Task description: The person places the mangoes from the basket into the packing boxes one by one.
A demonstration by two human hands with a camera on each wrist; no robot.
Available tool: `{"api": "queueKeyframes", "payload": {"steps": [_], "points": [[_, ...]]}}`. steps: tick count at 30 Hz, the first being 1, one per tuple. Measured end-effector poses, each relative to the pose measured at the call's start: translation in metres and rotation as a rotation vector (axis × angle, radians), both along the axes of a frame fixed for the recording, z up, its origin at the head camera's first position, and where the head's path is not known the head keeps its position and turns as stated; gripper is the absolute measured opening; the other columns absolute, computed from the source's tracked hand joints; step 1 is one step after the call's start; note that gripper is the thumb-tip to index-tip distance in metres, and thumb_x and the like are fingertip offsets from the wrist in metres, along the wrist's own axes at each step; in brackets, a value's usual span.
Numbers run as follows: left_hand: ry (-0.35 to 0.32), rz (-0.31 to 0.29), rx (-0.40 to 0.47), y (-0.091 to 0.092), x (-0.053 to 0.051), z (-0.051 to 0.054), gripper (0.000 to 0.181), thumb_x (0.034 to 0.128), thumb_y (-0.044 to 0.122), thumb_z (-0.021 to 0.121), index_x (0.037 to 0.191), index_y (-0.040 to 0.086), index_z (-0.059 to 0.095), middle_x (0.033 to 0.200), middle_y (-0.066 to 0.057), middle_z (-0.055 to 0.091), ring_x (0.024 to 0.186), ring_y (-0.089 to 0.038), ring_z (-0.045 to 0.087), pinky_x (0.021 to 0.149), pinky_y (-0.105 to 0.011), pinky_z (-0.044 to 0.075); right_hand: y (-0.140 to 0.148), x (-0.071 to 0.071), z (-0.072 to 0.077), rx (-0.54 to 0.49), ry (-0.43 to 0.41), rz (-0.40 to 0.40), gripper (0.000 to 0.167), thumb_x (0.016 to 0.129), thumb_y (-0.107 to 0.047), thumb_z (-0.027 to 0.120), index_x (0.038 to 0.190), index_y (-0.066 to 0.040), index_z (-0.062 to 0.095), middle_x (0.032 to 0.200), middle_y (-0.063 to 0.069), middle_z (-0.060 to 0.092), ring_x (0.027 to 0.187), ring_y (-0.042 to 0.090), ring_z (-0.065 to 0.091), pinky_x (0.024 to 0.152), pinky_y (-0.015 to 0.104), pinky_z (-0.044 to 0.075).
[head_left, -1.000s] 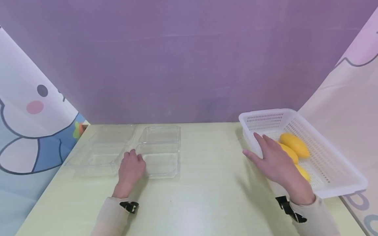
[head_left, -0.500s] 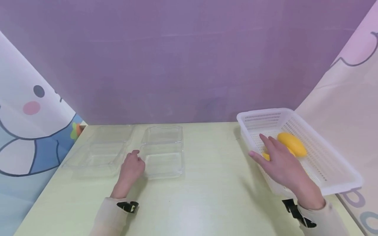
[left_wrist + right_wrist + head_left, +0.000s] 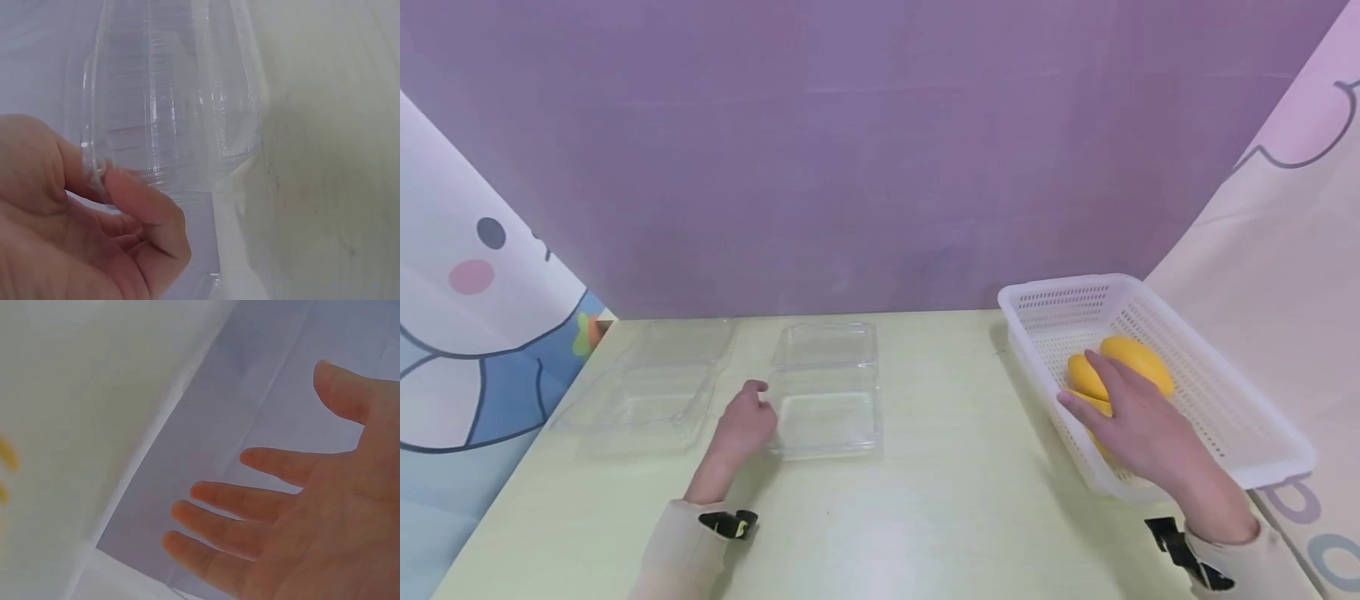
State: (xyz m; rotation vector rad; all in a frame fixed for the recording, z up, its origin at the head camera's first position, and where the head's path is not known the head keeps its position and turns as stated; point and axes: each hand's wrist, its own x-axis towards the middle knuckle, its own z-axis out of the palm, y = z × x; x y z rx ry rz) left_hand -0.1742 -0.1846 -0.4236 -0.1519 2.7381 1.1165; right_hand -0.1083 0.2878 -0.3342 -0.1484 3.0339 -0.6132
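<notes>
My left hand (image 3: 743,425) pinches the near-left rim of an open clear plastic clamshell box (image 3: 826,417), whose lid lies folded back behind it. In the left wrist view, thumb and bent forefinger grip the edge of the clear box (image 3: 169,94). My right hand (image 3: 1150,442) hovers over a white perforated plastic basket (image 3: 1240,392), fingers extended and thumb apart. Beneath and beside it lie several yellow mangoes (image 3: 1138,360), partly hidden by the hand. The right wrist view shows this hand (image 3: 300,525) with spread fingers and nothing in it.
More clear plastic boxes (image 3: 655,400), also opened, lie at the table's left; their outlines overlap and I cannot tell how many. A purple panel (image 3: 880,167) stands along the back edge of the pale table (image 3: 880,517). Patterned cloth screens flank both sides.
My left hand has shifted slightly right together with the clear box. My right hand has moved right and nearer to me over the basket, uncovering more of the mangoes.
</notes>
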Motion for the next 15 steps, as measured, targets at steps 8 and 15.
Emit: {"api": "queueKeyframes", "payload": {"steps": [8, 15], "points": [[-0.022, -0.023, 0.03, 0.01, -0.001, 0.0, 0.049, 0.1002, 0.01, 0.034, 0.146, -0.008, 0.033, 0.132, -0.033, 0.053, 0.078, -0.025, 0.056, 0.074, -0.042, 0.05, 0.016, 0.003, -0.008, 0.0, -0.005, 0.018, 0.082, 0.104, -0.053, 0.045, 0.158, 0.004, 0.023, 0.158, 0.033, 0.026, 0.141, 0.058, 0.023, 0.101, 0.077, 0.025], [-0.032, -0.021, 0.06, 0.018, 0.0, 0.0, 0.05, 0.1009, 0.011, 0.034, 0.148, -0.006, 0.032, 0.129, -0.03, 0.054, 0.066, -0.021, 0.055, 0.06, -0.034, 0.047, 0.022, 0.001, -0.018, 0.011, -0.029, 0.032, 0.076, 0.105, -0.047, 0.048, 0.153, 0.01, 0.032, 0.15, 0.038, 0.036, 0.135, 0.06, 0.033, 0.1, 0.074, 0.031]]}}
